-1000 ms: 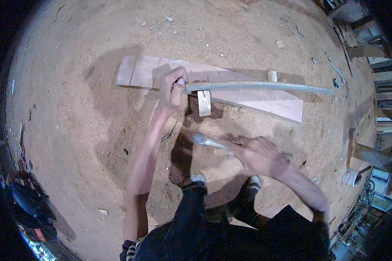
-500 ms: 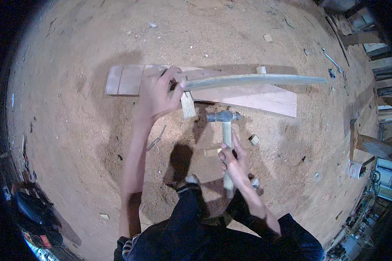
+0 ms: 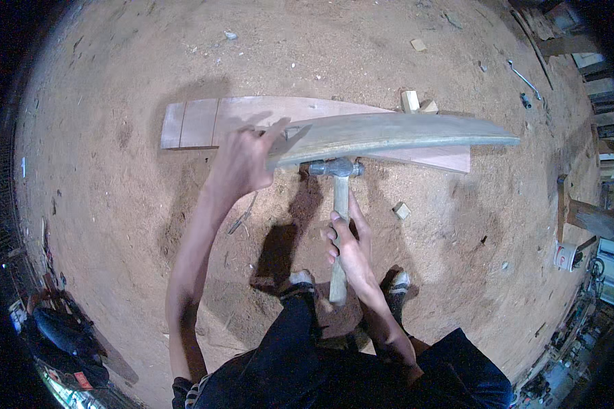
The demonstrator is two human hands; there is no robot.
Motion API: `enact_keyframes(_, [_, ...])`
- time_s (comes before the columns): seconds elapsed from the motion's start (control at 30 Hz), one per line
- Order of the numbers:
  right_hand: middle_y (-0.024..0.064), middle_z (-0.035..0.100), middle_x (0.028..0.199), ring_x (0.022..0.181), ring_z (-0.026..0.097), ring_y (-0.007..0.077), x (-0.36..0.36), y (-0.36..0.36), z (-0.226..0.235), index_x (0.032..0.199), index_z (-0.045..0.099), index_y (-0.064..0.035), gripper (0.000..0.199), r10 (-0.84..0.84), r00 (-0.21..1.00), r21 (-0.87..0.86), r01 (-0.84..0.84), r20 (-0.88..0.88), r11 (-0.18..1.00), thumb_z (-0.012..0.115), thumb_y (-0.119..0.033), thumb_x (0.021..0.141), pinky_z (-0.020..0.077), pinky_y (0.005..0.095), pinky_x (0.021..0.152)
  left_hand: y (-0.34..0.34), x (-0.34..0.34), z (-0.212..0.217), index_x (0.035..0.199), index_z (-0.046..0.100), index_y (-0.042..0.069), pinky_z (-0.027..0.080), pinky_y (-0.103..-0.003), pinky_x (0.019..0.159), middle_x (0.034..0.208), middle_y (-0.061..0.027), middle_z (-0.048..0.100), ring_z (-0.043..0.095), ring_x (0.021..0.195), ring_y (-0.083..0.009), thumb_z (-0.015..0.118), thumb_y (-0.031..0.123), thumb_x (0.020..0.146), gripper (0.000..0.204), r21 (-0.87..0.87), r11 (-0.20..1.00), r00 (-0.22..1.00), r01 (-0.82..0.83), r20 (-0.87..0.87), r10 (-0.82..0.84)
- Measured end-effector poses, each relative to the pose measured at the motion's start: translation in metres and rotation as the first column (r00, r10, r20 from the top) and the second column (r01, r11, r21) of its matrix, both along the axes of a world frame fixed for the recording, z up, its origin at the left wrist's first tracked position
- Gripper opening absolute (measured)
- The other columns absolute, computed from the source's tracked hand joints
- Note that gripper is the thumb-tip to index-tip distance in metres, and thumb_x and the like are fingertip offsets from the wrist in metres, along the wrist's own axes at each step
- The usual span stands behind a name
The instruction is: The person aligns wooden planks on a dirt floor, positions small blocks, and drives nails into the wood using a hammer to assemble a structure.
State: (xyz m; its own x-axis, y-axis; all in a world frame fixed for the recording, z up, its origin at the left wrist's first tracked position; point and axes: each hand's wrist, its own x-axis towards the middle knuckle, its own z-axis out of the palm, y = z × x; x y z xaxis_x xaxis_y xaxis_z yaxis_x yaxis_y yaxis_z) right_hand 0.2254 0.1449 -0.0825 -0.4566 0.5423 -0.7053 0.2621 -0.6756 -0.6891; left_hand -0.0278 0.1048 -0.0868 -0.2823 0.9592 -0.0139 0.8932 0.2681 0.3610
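My left hand [image 3: 242, 158] grips the left end of a long, curved grey board [image 3: 396, 129], with one finger stretched over its face. That board is tilted so its broad face shows, and it lies across a pale reddish plank [image 3: 249, 109] on the ground. In my right hand [image 3: 351, 249] is a ball-peen hammer [image 3: 340, 204], held upright by its wooden handle. The hammer's metal head is right by the near edge of the curved board; whether they touch I cannot tell.
Two small wood blocks [image 3: 409, 101] sit beyond the boards. Another block [image 3: 402, 210] lies right of the hammer. A wrench [image 3: 523, 79] is on the dirt floor [image 3: 150, 61] at far right. Timber and a white bucket [image 3: 565, 255] line the right side.
The curved board has rolled from edge-on to showing its broad face. A block by my left hand is now out of sight. My right hand has brought the hammer left and closer to the board.
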Motion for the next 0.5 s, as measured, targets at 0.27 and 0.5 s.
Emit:
enact_keyframes(0.27, [-0.0011,0.047,0.073,0.053,0.040,0.0066,-0.005,-0.004,-0.002,0.163,0.024,-0.0221,0.065,0.062,0.998,0.016,-0.062,0.004,0.998,0.051,-0.016,0.104,0.0376,0.0243,0.045,0.003,-0.026,0.020,0.125,0.070,0.017,0.054,-0.045,0.095,0.115,-0.0157,0.072,0.069,0.104,-0.0372,0.068,0.006,0.073,0.054,0.007,1.000,0.996,-0.004,0.090,0.003])
enact_keyframes(0.5, [-0.0018,0.044,0.071,0.052,0.040,0.0069,-0.012,0.011,-0.007,0.163,0.024,-0.0218,0.063,0.022,0.996,-0.015,-0.023,-0.086,1.000,0.049,-0.018,0.105,0.0364,0.0244,0.045,0.012,-0.020,0.005,0.118,0.074,0.014,0.054,-0.044,0.094,0.110,-0.0170,0.073,0.069,0.102,-0.0372,0.065,0.007,0.079,0.041,0.026,1.000,0.998,0.000,0.066,-0.001])
